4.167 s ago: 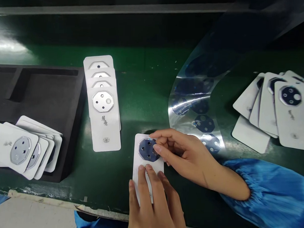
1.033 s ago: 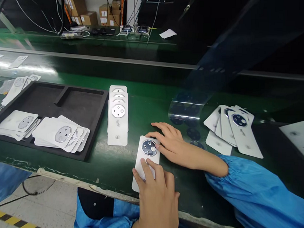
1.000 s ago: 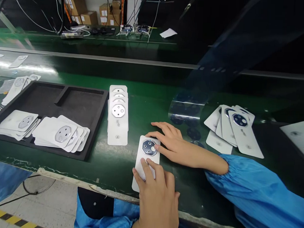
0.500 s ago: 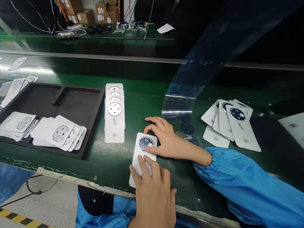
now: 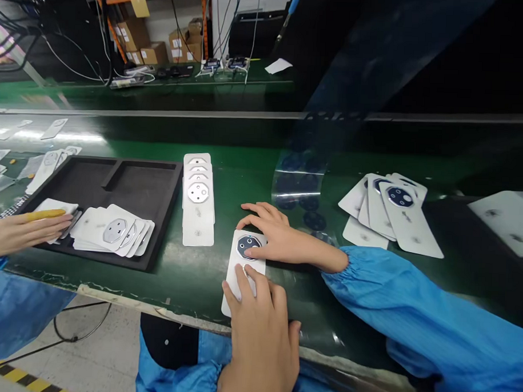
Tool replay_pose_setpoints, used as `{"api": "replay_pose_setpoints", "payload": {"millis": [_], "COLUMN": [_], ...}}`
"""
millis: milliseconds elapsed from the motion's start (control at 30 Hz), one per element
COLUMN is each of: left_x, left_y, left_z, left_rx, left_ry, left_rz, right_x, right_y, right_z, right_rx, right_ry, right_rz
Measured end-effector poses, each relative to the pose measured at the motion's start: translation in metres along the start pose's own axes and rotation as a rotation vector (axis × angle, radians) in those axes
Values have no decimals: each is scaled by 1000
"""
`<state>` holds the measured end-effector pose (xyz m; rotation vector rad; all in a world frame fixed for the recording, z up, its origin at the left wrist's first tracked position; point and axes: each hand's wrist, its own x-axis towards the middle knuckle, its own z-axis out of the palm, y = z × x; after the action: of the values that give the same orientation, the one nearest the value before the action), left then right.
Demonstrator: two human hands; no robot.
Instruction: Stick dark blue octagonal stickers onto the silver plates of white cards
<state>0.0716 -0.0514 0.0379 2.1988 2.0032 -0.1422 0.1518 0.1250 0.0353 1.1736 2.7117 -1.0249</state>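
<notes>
Head view: left hand [image 5: 258, 344] and right hand [image 5: 281, 237] press a white card [image 5: 240, 287].

White card [image 5: 229, 289], lengthwise on green workbench [image 5: 211, 268], far end angled slightly right; dark octagonal lens cover [image 5: 247, 247], shiny-rimmed, round-holed, seated near card's far end, partly hidden.

The left hand [image 5: 260, 347] and right hand [image 5: 281, 239] lie palm-down, close together.

Hands are bare, nails trimmed short. Back from the fingers [image 5: 261, 216] of the right hand [image 5: 289, 243] there's a shiny blue sleeve [image 5: 403, 309] — elastic cuff [image 5: 338, 261] all puckered — and the left hand [image 5: 260, 350] has the same satiny blue sleeve [image 5: 178, 376], bunched up behind its fingers [image 5: 245, 284].
</notes>
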Motion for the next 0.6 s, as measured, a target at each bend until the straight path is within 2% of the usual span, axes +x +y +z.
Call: {"api": "replay_pose_setpoints", "payload": {"millis": [100, 200, 333, 467, 600], "left_x": [-2, -5, -9, -14, -18], "left_y": [2, 0, -8, -12, -12], "left_z": [-5, -8, -10, -10, -8], "left_rx": [-1, 23, 28, 46, 16], "left_ry": [-58, -59, -32, -35, -81], "left_rz": [-10, 0, 63, 132, 132], "right_x": [0, -2, -7, -8, -11], "right_y": [2, 1, -4, -8, -15], "right_z": [-9, -10, 5, 22, 22], "right_rx": [-28, -56, -64, -33, 95], "right_ry": [-8, 40, 141, 241, 218], "right_rz": [-42, -79, -93, -32, -38]}}
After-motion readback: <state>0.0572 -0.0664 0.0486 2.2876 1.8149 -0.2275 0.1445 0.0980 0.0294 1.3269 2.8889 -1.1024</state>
